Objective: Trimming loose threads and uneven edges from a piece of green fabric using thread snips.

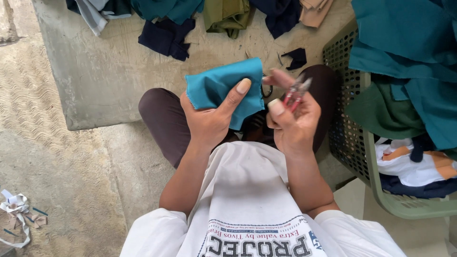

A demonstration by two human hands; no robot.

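My left hand (209,116) grips a small teal piece of cloth (216,88) above my lap, thumb pressed across its front. Just to its right, my right hand (290,121) holds a small pair of thread snips (296,90) with red handles, blades pointing up and away. The snips sit close to the cloth's right edge; I cannot tell whether they touch it. I sit cross-legged in dark brown trousers (164,119) and a white shirt.
A green plastic basket (366,157) at my right is heaped with teal, green and white cloth. More cloth pieces (166,35) in navy, teal and olive lie along the far concrete slab. Scraps and white ribbon (16,209) lie on the floor, lower left.
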